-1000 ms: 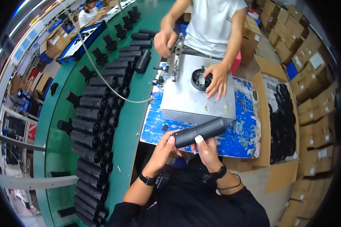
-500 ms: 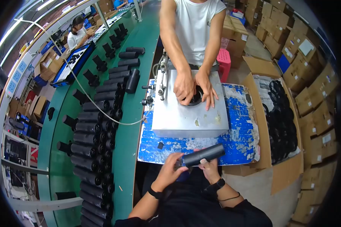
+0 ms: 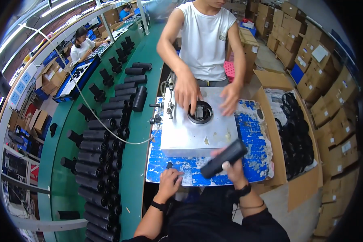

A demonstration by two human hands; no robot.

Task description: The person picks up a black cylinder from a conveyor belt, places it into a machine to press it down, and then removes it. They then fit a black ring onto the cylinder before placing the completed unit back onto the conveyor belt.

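At the near edge of the worn blue board [image 3: 252,131], the left hand [image 3: 169,183] has its fingers loosely bent and released, near a small dark scrap [image 3: 169,165]; whether it touches the board I cannot tell. To its right, the right hand [image 3: 234,170] is grasping a black tube [image 3: 224,159], which is tilted over the board with its right end farther away. Beyond it, on the board, sits a metal box [image 3: 181,139] with a round black fitting [image 3: 200,113] on top. Across it stands a co-worker in a white sleeveless top [image 3: 203,44], the hand on the left [image 3: 187,92] with fingers at the fitting, the other [image 3: 230,99] blurred above the box's right side. On the left, black tubes [image 3: 92,170] lie in rows on a green bench [image 3: 133,181]. On the right, a cardboard box [image 3: 302,187] holds black rings [image 3: 297,139]. Far left, a person in white [image 3: 81,49] sits; far right, cartons [image 3: 322,68] are stacked.
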